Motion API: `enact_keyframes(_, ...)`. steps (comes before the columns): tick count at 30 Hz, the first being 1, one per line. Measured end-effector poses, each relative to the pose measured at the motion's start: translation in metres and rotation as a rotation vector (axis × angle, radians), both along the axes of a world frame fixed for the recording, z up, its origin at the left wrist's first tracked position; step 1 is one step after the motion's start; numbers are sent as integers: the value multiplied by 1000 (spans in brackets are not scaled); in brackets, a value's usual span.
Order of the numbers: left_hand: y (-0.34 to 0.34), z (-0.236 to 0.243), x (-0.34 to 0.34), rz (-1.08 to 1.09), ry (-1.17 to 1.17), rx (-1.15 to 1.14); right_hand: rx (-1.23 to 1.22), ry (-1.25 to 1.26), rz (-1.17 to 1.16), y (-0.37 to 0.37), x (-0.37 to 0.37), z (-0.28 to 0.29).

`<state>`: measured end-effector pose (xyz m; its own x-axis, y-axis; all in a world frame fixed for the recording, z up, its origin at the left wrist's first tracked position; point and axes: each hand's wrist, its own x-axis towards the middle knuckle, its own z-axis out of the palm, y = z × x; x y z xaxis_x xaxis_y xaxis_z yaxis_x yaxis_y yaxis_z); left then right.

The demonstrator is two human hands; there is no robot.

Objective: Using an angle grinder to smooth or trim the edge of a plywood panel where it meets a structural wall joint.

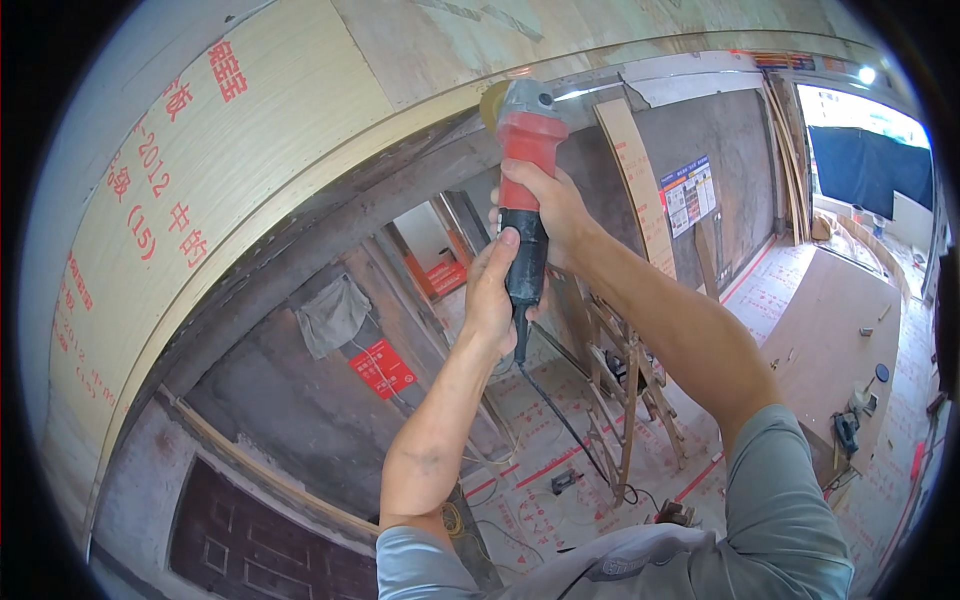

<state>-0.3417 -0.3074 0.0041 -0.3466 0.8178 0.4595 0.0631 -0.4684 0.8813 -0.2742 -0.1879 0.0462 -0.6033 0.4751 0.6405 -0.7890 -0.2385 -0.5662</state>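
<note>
Both my arms are raised, holding a red and black angle grinder [528, 185] up by the edge of a wooden ceiling panel [290, 120]. My right hand [553, 205] wraps round the red upper body. Lower down, my left hand [492, 290] grips the black rear handle, thumb lying along it. The grey metal head points upward, and its yellowish disc [491, 105] is beside the panel's lower edge; whether it touches, I cannot tell. From the handle's end a dark cord [560, 415] runs down toward the floor.
A wooden stepladder [628, 390] stands below on the right. Beyond it is a board-topped work table [830, 340] with a power tool [846, 432] on it. Tall planks [635, 180] lean on the grey wall. At lower left is a dark panelled door [260, 535].
</note>
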Motion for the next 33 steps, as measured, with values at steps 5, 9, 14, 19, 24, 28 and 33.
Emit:
enact_keyframes(5,-15,-8,4,23,197,-200,-39,-33,-14,2,10,-31)
enact_keyframes(9,-18,48,-9,730,1325,160,-246,-57,-289,23,71,-106)
enact_keyframes(14,-40,178,-23,1325,2172,380,-488,-32,-363,31,138,-199)
enact_keyframes(19,-4,215,-30,1282,2490,90,-614,69,-382,57,204,-268)
enact_keyframes(24,29,207,-32,1498,2568,24,-697,102,-384,79,243,-303)
enact_keyframes(28,29,208,-34,1585,2611,-38,-696,115,-402,97,247,-318)
enact_keyframes(33,31,208,-40,1537,2691,21,-720,122,-323,105,228,-321)
